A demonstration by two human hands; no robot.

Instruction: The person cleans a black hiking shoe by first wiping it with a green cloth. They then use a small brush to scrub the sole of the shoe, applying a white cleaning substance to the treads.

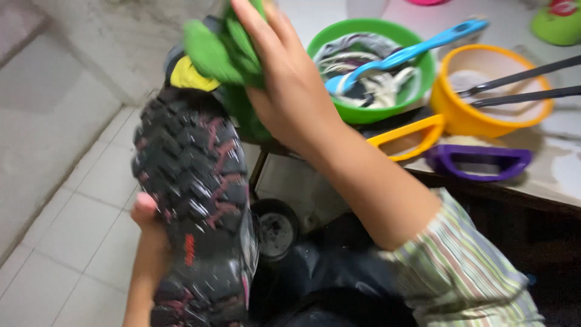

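Observation:
My left hand grips a dark shoe from behind, its black and pink lugged sole turned up toward me; only a thumb and part of the wrist show. My right hand presses a green cloth against the toe end of the shoe, where a yellow patch shows. The fingers are closed over the cloth. My right forearm crosses the middle of the view, with a striped sleeve rolled up at the elbow.
On a counter at the right stand a green bowl with a blue-handled utensil and laundry-like items, a yellow strainer bowl with dark tongs, and yellow and purple handles. Pale floor tiles lie at the left. A round dark object sits below.

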